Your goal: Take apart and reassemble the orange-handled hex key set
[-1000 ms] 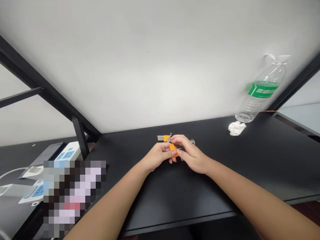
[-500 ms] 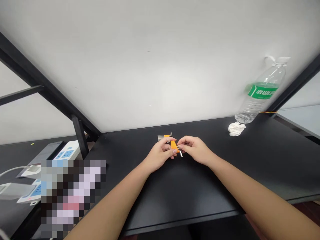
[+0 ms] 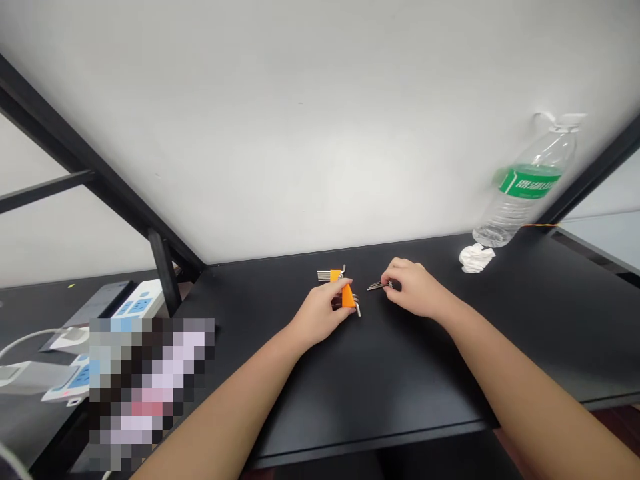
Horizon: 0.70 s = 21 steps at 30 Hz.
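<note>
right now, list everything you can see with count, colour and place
desk: 1, black, middle
wall: 1, whitish, behind the desk
frame bars: several, black, both sides
plastic bottle: 1, clear, green label, back right
crumpled tissue: 1, white, by the bottle
thin cord: 1, orange-yellow, back right
power strip: at least 1, white and blue, left
cable: at least 1, white, far left
flat slab: 1, grey, far left
pixelated patch: 1, mixed, lower left, contents hidden
hex key set: 1, silver and orange, centre back
held hex key holder: 1, orange, centre
loose hex keys: several, silver, right of centre
left hand: 1, around the held hex key holder
right hand: 1, at the loose hex keys
</note>
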Available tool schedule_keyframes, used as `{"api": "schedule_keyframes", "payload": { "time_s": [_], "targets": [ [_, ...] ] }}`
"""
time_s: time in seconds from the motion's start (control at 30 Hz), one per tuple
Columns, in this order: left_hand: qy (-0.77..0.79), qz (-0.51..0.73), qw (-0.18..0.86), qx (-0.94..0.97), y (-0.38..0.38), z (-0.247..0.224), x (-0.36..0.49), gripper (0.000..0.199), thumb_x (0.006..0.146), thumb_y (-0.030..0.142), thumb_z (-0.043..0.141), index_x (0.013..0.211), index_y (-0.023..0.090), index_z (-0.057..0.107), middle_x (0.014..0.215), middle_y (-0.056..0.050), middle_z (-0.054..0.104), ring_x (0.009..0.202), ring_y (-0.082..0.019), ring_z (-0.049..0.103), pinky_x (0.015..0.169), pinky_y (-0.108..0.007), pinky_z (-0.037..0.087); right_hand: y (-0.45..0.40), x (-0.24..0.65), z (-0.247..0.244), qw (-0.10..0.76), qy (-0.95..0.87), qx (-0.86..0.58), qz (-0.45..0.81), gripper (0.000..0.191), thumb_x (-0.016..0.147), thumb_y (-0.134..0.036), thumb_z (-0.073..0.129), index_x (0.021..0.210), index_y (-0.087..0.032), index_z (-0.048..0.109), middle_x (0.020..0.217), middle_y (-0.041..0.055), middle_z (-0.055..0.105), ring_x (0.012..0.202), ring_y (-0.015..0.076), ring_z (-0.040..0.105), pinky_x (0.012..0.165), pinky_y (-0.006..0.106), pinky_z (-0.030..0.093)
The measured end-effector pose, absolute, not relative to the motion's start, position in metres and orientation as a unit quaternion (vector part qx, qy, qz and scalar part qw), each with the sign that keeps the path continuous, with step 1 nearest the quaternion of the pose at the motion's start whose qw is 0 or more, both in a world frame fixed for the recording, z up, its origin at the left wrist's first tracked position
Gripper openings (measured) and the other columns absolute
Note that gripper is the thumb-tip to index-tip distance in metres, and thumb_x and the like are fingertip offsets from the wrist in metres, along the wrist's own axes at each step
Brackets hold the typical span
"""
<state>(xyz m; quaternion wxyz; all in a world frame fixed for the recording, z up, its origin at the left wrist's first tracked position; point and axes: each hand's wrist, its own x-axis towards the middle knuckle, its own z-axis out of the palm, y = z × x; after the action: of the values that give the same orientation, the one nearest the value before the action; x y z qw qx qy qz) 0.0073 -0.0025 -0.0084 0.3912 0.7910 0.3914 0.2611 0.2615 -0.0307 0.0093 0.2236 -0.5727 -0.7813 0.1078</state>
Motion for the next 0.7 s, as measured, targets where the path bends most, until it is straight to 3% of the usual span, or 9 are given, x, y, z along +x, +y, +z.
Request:
{"api": "schedule_keyframes", "payload": {
  "time_s": [0.13,0.23,0.7],
  "targets": [
    [0.39,0.249,0.386,0.798,-0.0033,-0.0078,0.0073,0.052,0.082,0.029,0.075,0.133,0.025,0.063,0.116,-0.004,0.072,0.102,-0.023,0.07,0.096,-0.037,0.055,-0.0281,0.2642,0.004,0.133,-0.796,-0.584,0.093,0.016,0.09,-0.019,0.058,0.097,-0.023,0.071,0.105,0.0075,0.064,0.101,0.0234,0.058,0.089,0.039,0.04],
    [0.388,0.253,0.377,0.802,-0.004,-0.0079,0.0074,0.052,0.083,0.028,0.074,0.134,0.026,0.062,0.117,-0.004,0.072,0.103,-0.023,0.069,0.096,-0.036,0.055,-0.0276,0.2596,0.0022,0.098,-0.795,-0.592,0.09,0.015,0.089,-0.014,0.056,0.091,-0.021,0.07,0.103,0.008,0.064,0.098,0.0227,0.058,0.084,0.036,0.04],
    [0.38,0.241,0.383,0.807,-0.0049,-0.0068,0.008,0.052,0.084,0.028,0.072,0.135,0.027,0.061,0.121,-0.006,0.07,0.106,-0.025,0.068,0.097,-0.037,0.054,-0.0262,0.2594,-0.0014,0.122,-0.782,-0.607,0.069,0.017,0.091,-0.015,0.054,0.095,-0.021,0.068,0.103,0.0068,0.065,0.099,0.0221,0.059,0.086,0.037,0.04]
  ]
}}
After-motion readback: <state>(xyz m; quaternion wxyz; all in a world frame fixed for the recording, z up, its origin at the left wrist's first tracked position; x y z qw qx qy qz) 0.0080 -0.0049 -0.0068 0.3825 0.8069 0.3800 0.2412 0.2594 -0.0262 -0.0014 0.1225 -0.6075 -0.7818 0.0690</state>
